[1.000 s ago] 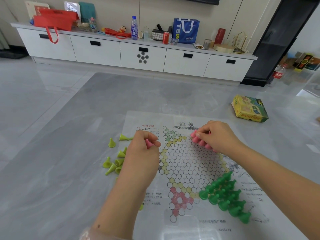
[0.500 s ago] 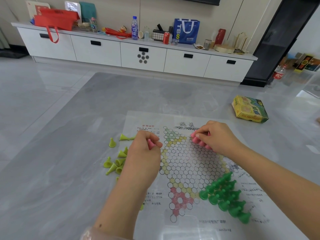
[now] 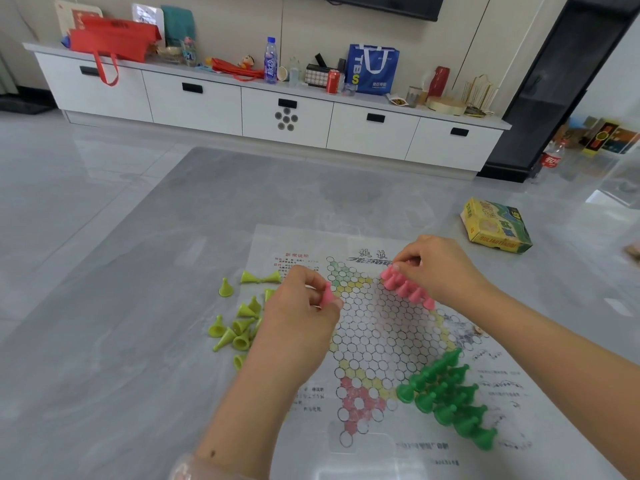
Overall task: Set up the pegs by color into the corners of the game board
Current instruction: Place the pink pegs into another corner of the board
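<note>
The left hand [image 3: 298, 306] pinches a pink peg [image 3: 326, 295]; the right hand [image 3: 438, 268] pinches another among the pink pegs [image 3: 407, 287] (partly hidden), on the game board [image 3: 374, 327].

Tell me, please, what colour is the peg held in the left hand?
Pink. The left hand pinches one pink peg, seen best in the head view.

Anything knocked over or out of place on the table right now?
Yes: the yellow-green pegs lie scattered off the game board, left of it, most tipped on their sides. The dark green pegs stand neatly in their corner. The left hand pinches one pink peg.
</note>
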The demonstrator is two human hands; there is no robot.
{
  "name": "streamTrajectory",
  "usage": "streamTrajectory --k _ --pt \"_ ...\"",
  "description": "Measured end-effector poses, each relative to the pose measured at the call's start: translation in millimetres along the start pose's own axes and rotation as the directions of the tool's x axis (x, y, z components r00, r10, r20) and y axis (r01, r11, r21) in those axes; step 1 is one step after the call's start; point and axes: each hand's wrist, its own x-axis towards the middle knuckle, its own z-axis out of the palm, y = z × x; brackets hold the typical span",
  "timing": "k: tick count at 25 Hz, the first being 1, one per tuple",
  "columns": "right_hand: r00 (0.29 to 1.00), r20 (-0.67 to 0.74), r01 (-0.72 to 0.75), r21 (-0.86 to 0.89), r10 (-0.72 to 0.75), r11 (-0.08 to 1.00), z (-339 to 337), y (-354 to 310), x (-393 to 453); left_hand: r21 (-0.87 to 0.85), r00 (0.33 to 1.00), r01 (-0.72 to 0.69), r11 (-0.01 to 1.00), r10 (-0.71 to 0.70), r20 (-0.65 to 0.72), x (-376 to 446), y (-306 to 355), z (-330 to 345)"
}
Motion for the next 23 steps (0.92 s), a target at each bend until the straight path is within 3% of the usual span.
streamTrajectory --k 12,23 --pt "1.0 0.0 0.016 -0.068 -0.016 0.998 12.2 6.8 4.9 0.015 1.0 0.005 1.0 -0.005 -0.009 2.6 -2.7 -1.8" --pt "0.999 -0.004 0.034 -0.021 -0.034 0.999 12.4 9.8 3.0 0.018 1.0 -0.001 1.0 0.001 -0.004 2.0 -3.0 -0.5"
